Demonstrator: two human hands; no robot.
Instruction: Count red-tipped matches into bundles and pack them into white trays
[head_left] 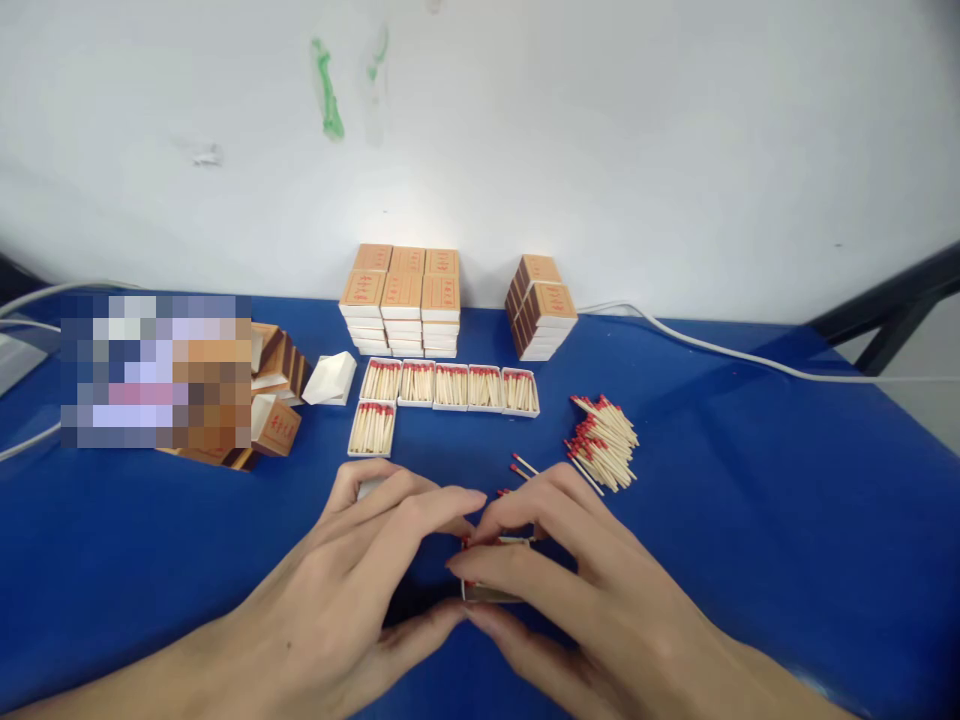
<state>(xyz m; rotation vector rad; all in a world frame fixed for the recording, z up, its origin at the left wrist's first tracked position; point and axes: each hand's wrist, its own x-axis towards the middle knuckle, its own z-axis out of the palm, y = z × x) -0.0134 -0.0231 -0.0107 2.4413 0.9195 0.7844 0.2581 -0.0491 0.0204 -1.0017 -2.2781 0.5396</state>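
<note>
Between my hands at the front sits a white matchbox tray [491, 592] with red-headed matches in it, partly hidden by fingers. My left hand [382, 560] curves around its left end, thumb at the near corner and fingertips at the far side. From the right, my right hand [592, 580] grips the tray, its thumb at the near edge and its fingers over the matches. A few loose matches [525, 463] lie just beyond the right fingers. A small white piece [369, 488] shows partly behind the left fingers.
Filled matchbox trays [451, 386] form a row, with one more filled tray [371, 430] in front. Behind stand stacked matchboxes [401, 295] and a smaller stack [544, 305]. A match pile [604, 445] lies right. Left are an empty tray [330, 380], matchbox covers [276, 425] and a blurred patch.
</note>
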